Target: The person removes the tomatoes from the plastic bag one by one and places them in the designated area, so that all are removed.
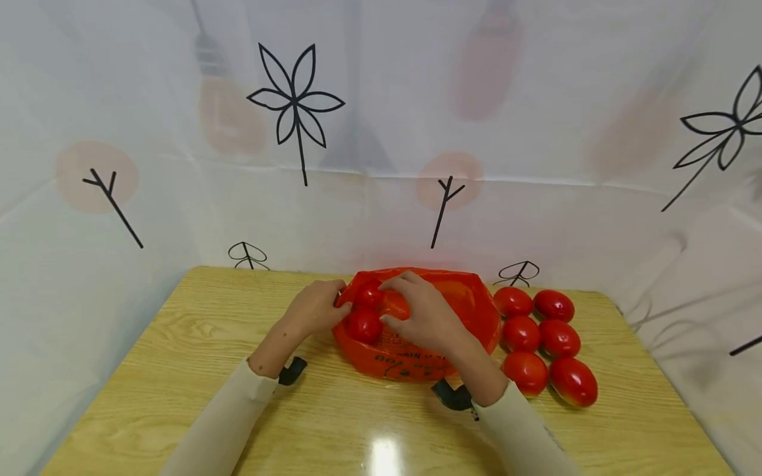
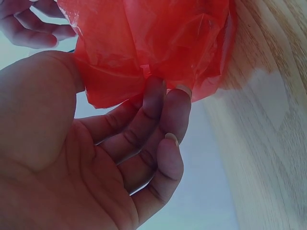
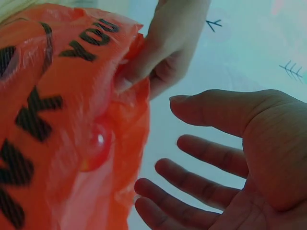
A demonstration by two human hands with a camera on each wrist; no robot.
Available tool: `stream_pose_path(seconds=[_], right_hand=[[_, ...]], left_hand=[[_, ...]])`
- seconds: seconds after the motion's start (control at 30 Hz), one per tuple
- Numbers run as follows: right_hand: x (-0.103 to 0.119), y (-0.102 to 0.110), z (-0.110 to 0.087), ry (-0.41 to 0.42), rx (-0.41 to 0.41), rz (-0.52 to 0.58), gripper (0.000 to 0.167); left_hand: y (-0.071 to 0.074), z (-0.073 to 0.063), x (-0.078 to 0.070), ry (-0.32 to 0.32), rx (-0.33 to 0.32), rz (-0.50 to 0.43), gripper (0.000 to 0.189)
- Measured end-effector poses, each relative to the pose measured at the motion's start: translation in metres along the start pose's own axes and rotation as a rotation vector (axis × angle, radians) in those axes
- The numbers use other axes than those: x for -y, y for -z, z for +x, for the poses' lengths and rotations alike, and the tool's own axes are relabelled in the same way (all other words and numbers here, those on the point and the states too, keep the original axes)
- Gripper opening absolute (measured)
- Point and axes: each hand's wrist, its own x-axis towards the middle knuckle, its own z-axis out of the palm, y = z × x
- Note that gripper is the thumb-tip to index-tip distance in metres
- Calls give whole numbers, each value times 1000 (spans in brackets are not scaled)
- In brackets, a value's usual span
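A red plastic bag with black print lies with its mouth spread wide on the table. Two shiny red oval fruits sit inside at its left end. My left hand grips the bag's left edge, thumb over the rim; in the left wrist view the film passes between thumb and fingers. Above the bag's middle is my right hand, its fingertips near the two fruits. The right wrist view shows this hand spread and holding nothing, beside the bag.
To the right of the bag, several red oval fruits stand in two columns, the nearest ones with yellowish ends. The wooden table meets a white cloth backdrop with plant drawings at the back and sides.
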Motion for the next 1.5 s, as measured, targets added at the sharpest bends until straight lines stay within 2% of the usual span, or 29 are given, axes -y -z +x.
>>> stream_pose_path(seconds=[0.17, 0.5, 0.87, 1.1, 1.33, 1.5], right_hand=[[2, -10, 6, 0, 26, 18, 48], [4, -30, 13, 42, 91, -16, 49], [1, -43, 17, 94, 164, -67, 52], [-1, -45, 20, 106, 210, -62, 47], [-5, -50, 21, 106, 236, -80, 58], [-7, -53, 20, 112, 223, -72, 62]], left_hand=[[0, -1, 0, -7, 0, 5, 16], [0, -1, 1, -10, -2, 14, 15], [-1, -1, 2, 0, -3, 8, 14], [1, -1, 2, -13, -1, 9, 15], [1, 0, 3, -14, 0, 15, 16], [0, 1, 4, -20, -6, 20, 18]])
